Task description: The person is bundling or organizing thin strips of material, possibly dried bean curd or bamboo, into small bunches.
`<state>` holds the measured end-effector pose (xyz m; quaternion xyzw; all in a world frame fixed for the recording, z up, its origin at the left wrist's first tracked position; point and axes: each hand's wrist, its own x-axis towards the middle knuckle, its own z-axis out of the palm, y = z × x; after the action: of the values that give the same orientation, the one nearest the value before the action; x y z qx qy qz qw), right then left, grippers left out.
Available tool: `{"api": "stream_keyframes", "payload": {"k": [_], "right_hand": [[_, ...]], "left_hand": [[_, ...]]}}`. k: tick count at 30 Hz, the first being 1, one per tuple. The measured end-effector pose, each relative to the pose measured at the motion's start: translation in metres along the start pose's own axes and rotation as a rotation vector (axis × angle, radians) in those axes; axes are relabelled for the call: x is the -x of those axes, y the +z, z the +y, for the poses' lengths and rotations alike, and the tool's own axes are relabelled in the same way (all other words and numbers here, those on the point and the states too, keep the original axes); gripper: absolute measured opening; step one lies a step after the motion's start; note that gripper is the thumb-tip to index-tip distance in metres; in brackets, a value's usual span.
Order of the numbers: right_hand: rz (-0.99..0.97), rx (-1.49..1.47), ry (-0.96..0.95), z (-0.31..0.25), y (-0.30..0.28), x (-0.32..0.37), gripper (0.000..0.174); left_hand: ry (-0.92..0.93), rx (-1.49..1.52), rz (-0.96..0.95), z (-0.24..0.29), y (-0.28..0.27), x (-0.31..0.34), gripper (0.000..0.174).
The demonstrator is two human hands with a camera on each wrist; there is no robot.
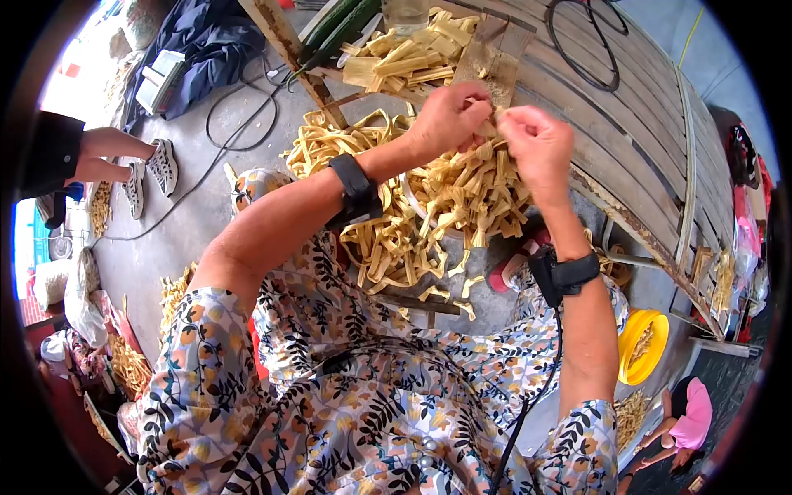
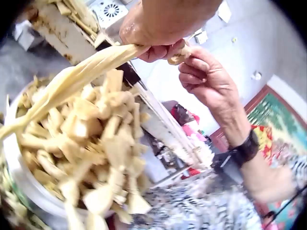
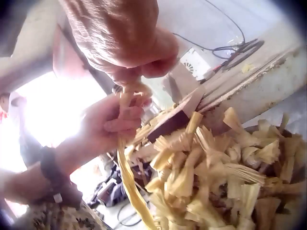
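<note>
A long yellow strip (image 2: 81, 72) runs out of the left hand (image 2: 168, 28), whose fingers are curled round it; it also hangs down in the right wrist view (image 3: 128, 184). The right hand (image 2: 208, 81) pinches the strip's short knotted end (image 2: 180, 55) close beside the left fingers. In the head view the left hand (image 1: 452, 117) and right hand (image 1: 538, 148) are raised over a white bucket (image 2: 36, 191) heaped with knotted yellow pieces (image 1: 470, 194). The right hand (image 3: 124, 43) covers part of the knot in the right wrist view.
A slatted wooden table (image 1: 610, 124) spans the upper right, bearing flat folded pieces (image 1: 412, 58) and a black cable (image 1: 582, 66). Long loose strips (image 1: 330, 140) lie left of the bucket. A yellow bucket (image 1: 642, 346) stands at right. Another person's legs (image 1: 115, 157) are at left.
</note>
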<state>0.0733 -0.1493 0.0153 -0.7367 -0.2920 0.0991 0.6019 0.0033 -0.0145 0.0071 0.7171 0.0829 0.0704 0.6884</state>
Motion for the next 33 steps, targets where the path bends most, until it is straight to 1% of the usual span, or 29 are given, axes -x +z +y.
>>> {"api": "stream_keyframes", "payload": {"k": [1,4,5,8,9,12,15,17,18,20,23,24,26,29,33], "right_hand": [[0.001,-0.059,0.004,-0.009,-0.005,-0.005,0.008],[0.136,-0.310,0.157,-0.004,-0.023,-0.019,0.008],[0.162,-0.353,0.189,-0.006,-0.028,-0.021,0.010],[0.197,-0.374,0.265,-0.002,-0.033,-0.023,0.010],[0.198,-0.378,0.274,-0.002,-0.033,-0.023,0.010],[0.202,-0.401,0.303,-0.003,-0.035,-0.023,0.011],[0.205,-0.430,0.304,-0.001,-0.038,-0.024,0.011],[0.204,-0.429,0.286,-0.002,-0.038,-0.025,0.011],[0.171,-0.404,0.281,-0.001,-0.040,-0.025,0.014],[0.108,-0.353,0.266,-0.001,-0.043,-0.025,0.019],[0.023,-0.270,0.315,-0.008,-0.036,-0.023,0.030],[-0.069,-0.296,0.364,-0.005,-0.035,-0.022,0.039],[-0.150,-0.299,0.364,-0.012,-0.021,-0.014,0.031],[-0.251,-0.401,0.288,0.003,-0.020,-0.018,0.021],[-0.210,-0.429,0.291,0.005,-0.022,-0.018,0.012]], "left_hand": [[-0.052,0.135,-0.009,0.000,0.000,-0.001,0.030],[-0.155,0.482,-0.048,0.006,0.004,0.001,0.029],[-0.264,0.457,0.003,0.016,0.006,0.005,0.028],[-0.058,0.308,-0.162,0.001,-0.001,-0.001,0.027],[-0.040,0.242,-0.162,-0.004,-0.004,-0.002,0.025],[-0.065,0.117,-0.181,-0.002,-0.009,-0.001,0.023],[0.035,-0.027,-0.208,0.003,-0.008,0.002,0.022],[0.048,-0.093,-0.187,0.005,-0.007,0.002,0.022],[0.053,-0.127,-0.175,0.005,-0.007,0.003,0.022],[0.068,-0.100,-0.183,0.005,-0.009,0.003,0.022],[0.080,-0.032,-0.193,0.000,-0.011,0.004,0.022],[0.084,-0.007,-0.195,-0.001,-0.012,0.003,0.022],[0.072,-0.032,-0.202,0.001,-0.011,0.003,0.022],[0.048,-0.028,-0.218,0.005,-0.011,0.004,0.022],[0.010,0.006,-0.249,0.004,-0.014,0.004,0.023]]}}
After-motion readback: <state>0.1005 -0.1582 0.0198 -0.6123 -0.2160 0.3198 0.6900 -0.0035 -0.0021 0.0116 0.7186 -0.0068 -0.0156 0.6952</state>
